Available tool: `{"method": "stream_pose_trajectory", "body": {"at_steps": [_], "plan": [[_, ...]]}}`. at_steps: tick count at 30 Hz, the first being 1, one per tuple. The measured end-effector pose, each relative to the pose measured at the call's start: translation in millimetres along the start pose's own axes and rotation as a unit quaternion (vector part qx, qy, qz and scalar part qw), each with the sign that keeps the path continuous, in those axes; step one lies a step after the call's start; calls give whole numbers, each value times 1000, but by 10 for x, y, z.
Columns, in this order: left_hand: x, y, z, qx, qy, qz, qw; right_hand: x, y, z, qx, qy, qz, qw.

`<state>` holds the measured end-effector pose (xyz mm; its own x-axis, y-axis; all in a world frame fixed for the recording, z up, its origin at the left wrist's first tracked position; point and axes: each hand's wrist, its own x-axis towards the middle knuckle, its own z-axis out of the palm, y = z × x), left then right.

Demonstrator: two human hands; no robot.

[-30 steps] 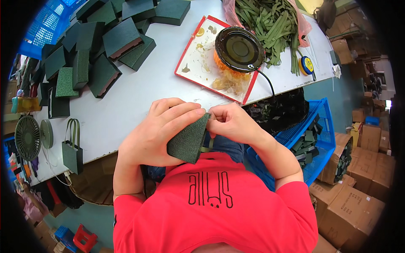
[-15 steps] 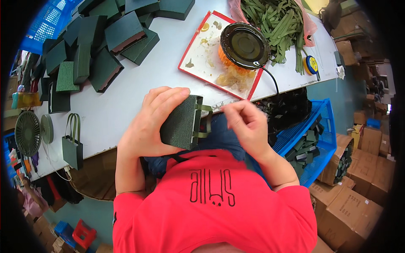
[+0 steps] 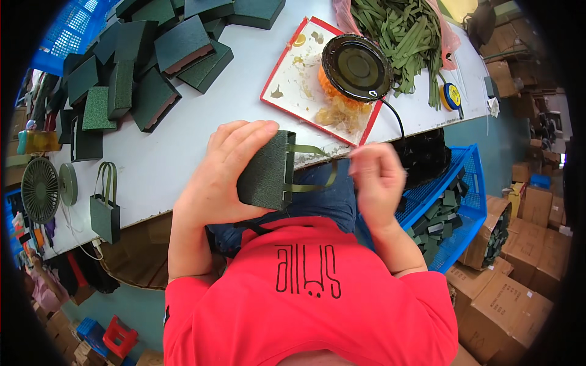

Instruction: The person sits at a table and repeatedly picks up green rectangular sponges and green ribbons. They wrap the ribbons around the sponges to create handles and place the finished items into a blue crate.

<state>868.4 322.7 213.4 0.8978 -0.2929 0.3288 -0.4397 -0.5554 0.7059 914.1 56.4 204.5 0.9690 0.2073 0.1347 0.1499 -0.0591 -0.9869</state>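
A small dark green gift bag (image 3: 264,172) lies on its side in my left hand (image 3: 215,174), which is wrapped round it with the thumb below and the fingers above. Its green ribbon handle (image 3: 310,186) sticks out of the open end toward the right, in a loop. Just beyond that loop is my right hand (image 3: 378,183), its fingers curled and a little blurred. A narrow gap seems to part them from the ribbon, and whatever the fingertips may pinch is hidden.
Ahead, a glue pot (image 3: 356,67) sits on a red-edged board (image 3: 287,91), beside a pile of green ribbons (image 3: 397,43). Dark green boxes (image 3: 146,100) are heaped at left, near a finished-looking bag (image 3: 105,216) and a fan (image 3: 40,190). A blue crate (image 3: 473,210) stands at right.
My right hand has moved right and slightly down, away from the bag. The ribbon handle now reaches farther out of the opening. My left hand has shifted slightly right with the bag.
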Motion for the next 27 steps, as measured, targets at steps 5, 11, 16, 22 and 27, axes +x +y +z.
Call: {"method": "stream_pose_trajectory", "body": {"at_steps": [5, 11, 16, 22, 27], "plan": [[-78, -72, -11, 15, 3, -4, 1000, 259, 35, -435, 153, 208, -121, 958], [-185, -92, -76, 18, 17, -29, 999, 525, -196, -1468, 267, 350, -219, 871], [-131, -55, -76, -14, 2, -7, 1000, 468, -288, -1363, 154, 369, -262, 878], [62, 104, 9, -44, -55, 61, 996, 48, -100, -169, 110, -63, 10, 992], [-40, 60, 4, -73, -26, 41, 996, 42, 2, -70, 82, -66, 45, 993]]}}
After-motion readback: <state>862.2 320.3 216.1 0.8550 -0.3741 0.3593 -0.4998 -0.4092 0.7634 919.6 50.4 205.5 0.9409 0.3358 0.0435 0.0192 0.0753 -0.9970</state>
